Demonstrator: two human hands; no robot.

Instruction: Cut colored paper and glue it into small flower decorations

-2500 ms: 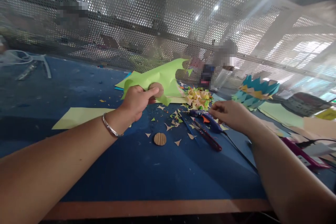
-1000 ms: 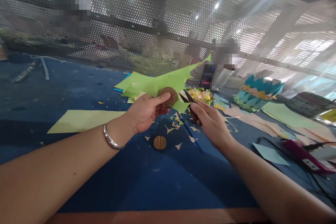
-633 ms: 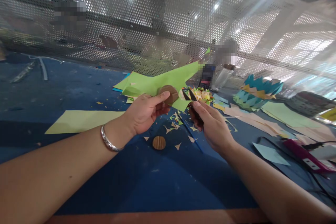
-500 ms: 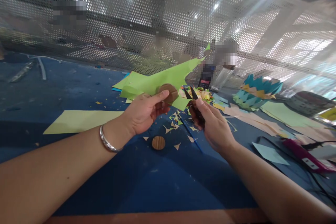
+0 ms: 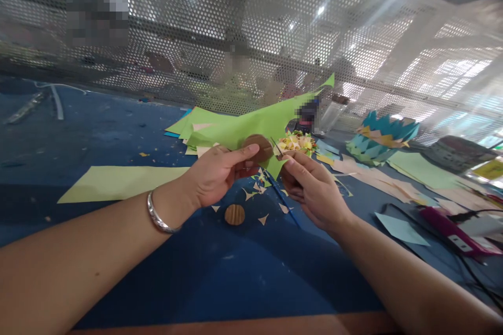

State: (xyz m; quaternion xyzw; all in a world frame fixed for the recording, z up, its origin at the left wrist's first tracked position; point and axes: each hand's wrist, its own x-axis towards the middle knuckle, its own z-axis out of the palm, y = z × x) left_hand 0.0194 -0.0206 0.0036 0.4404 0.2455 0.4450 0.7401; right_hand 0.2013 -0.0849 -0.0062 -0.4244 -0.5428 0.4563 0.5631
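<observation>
So the green paper (image 5: 261, 118) was up in the middle of the frame, lifted off the surface (image 5: 228, 282), with a bitten-looking right edge and a skinny tip poking toward the upper right. A brown disc (image 5: 257, 149) sat against its near side, and the left hand (image 5: 220, 170) was pinching disc and paper together, thumb on top. The right hand (image 5: 310, 183) was curled around the scissors (image 5: 276, 146), just right of the disc; only a thin dark blade showed, and I couldn't tell whether that thumb was also touching the paper's lower flap. My read: the step in hand was cutting round the disc as a template. IMO the next move called for no slipping between disc and paper, plus turning the sheet so the blade could hug the curve. Just below center lay a second disc, a striped wooden one (image 5: 234, 215), with pointy paper scraps (image 5: 263, 219) around it and a blue stick (image 5: 291, 213) slanting by. A pale yellow-green sheet (image 5: 118, 183) was left of center, partly behind the left forearm, and a colorful heap of paper bits (image 5: 297, 142) sat beyond the right hand. Further out: a teal zigzag paper piece (image 5: 383, 138) at right and a magenta power strip (image 5: 440, 227) at lower right.
</observation>
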